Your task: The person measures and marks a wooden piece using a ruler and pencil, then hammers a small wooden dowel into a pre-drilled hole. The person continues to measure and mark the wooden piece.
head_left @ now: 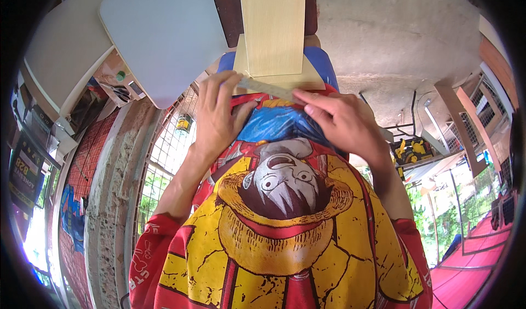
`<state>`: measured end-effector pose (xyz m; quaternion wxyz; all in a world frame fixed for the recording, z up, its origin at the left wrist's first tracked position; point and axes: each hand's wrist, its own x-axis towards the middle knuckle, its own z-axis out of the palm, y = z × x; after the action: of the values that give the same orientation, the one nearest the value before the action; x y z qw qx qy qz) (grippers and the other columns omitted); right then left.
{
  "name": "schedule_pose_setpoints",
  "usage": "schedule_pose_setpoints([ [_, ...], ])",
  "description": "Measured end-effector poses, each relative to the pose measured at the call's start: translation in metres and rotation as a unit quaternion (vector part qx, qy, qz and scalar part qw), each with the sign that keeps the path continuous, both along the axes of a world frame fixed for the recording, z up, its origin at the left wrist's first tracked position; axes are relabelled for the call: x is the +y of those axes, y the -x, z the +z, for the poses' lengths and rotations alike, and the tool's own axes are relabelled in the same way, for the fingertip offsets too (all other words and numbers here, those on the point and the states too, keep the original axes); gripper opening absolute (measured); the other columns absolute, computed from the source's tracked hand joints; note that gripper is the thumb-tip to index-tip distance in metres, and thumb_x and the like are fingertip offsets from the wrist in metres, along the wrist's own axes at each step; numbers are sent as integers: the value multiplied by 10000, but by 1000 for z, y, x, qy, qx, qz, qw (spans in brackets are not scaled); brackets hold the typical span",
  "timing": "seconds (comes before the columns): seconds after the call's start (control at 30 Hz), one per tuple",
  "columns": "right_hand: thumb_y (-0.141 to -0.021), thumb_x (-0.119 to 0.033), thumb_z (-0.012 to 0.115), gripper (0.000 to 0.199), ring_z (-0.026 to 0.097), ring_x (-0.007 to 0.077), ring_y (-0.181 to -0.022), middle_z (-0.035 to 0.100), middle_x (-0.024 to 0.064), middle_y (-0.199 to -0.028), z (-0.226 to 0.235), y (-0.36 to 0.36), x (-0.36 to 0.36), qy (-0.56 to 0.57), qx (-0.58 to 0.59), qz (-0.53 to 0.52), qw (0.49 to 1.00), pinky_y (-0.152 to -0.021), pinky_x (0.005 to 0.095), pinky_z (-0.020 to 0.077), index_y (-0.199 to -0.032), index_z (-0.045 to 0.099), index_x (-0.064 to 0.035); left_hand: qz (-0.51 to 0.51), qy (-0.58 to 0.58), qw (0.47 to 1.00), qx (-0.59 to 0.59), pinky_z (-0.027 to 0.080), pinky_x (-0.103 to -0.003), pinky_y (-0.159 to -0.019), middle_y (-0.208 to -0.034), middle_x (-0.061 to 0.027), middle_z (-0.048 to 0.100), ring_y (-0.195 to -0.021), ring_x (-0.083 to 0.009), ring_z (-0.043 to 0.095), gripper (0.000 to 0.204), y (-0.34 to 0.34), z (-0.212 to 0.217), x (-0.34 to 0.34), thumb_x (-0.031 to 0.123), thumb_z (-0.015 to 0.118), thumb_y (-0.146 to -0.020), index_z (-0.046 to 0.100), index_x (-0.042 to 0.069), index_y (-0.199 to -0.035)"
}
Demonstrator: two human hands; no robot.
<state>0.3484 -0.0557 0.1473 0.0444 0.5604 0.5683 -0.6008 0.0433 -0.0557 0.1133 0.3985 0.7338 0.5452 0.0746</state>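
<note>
1. Where the view starts, nearest the camera, a red and yellow shirt (285, 254) of soft cloth with a cracked cartoon print fills the lower middle.
2. Just beyond the shirt's print, the left hand (216, 117) lies with its fingers (222, 81) curled and pressed on the left end of a thin, flat ruler (268, 88), gripping it against the wood.
3. At the ruler's right end, the right hand (342, 120) has its fingers (307, 98) stretched almost flat, fingertips pinching and pressing the strip; neither hand is open and free.
4. The ruler is a narrow, pale strip lying slantwise between the two hands, touching the near edge of a wooden board (276, 76).
5. Beyond the ruler, a second pale wood plank (272, 24), smooth with fine straight grain and square corners, lies on top of that board and runs away toward the top edge.
6. Left of the plank, a smooth grey-white panel (161, 35) with rounded corners lies flat.
7. Right of the plank spreads a rough, speckled concrete floor (394, 40).
8. Under the plank's far end shows a dark brown strip (227, 7).
</note>
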Motion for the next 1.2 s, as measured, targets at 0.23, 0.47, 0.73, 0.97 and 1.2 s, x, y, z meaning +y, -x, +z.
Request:
schedule_pose_setpoints([
  [0.23, -1135, -303, 658, 321, 785, 417, -826, 816, 200, -962, 5, 27, 20, 21, 34, 5, 999, -775, 534, 614, -1370, 822, -159, -55, -12, 997, -44, 613, -498, -993, -1221, -167, 746, -1143, -388, 735, 448, 13, -5, -12, 45, 925, -844, 744, 1, -1252],
  [0.47, -1136, -267, 665, 337, 759, 396, -765, 813, 197, -948, 7, 32, 23, 61, 62, 12, 996, -771, 496, 611, -1444, 791, -212, -64, -50, 995, -55, 644, -458, -917, -1132, -157, 782, -1067, -356, 771, 423, 24, -3, -10, -64, 885, -797, 793, -9, -1206],
  [0.73, -1132, -264, 670, 369, 744, 375, -748, 819, 195, -999, -1, 30, 25, 82, 67, 44, 993, -757, 470, 609, -1486, 769, -238, -69, -77, 994, -20, 653, -461, -929, -1145, -160, 800, -1083, -354, 780, 439, 23, 1, -15, -77, 877, -782, 809, -19, -1211],
  [0.97, -1143, -257, 651, 356, 758, 388, -799, 822, 190, -1033, 9, 38, 30, 65, 59, 44, 995, -787, 492, 611, -1476, 771, -213, -56, -77, 995, -43, 649, -459, -920, -1142, -150, 787, -1075, -344, 777, 412, 33, -2, -15, -68, 877, -800, 805, -9, -1202],
  [1.2, -1158, -263, 634, 358, 768, 402, -830, 824, 180, -1017, 25, 44, 38, 83, 36, 63, 994, -802, 514, 606, -1482, 760, -180, -58, -104, 991, -53, 636, -455, -898, -1147, -142, 757, -1094, -339, 754, 433, 35, -8, -21, -35, 853, -815, 800, -11, -1244],
])
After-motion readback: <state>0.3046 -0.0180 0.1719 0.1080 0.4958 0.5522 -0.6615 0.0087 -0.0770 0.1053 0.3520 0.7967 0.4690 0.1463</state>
